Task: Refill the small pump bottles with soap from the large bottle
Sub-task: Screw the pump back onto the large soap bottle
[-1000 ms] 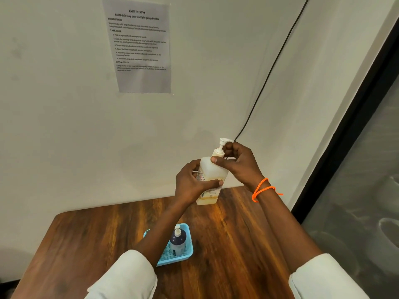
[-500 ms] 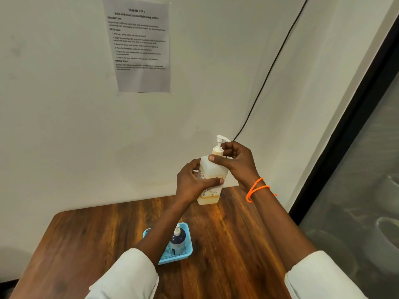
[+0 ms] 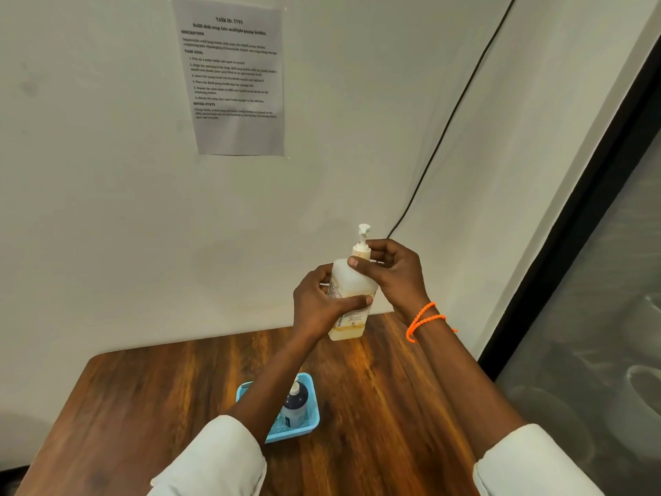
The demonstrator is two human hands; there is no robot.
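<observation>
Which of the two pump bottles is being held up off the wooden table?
The translucent pump bottle with yellowish soap, gripped by the left hand and right hand. The dark blue pump bottle stands in the blue basket.

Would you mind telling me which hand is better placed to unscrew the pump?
Probably the right hand: its fingers already pinch the pump collar, while the left hand grips the bottle body, steadying it.

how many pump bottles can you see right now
2: a translucent pump bottle held above the table by both hands, and a dark pump bottle in the blue basket. The left forearm hides part of the basket.
</observation>
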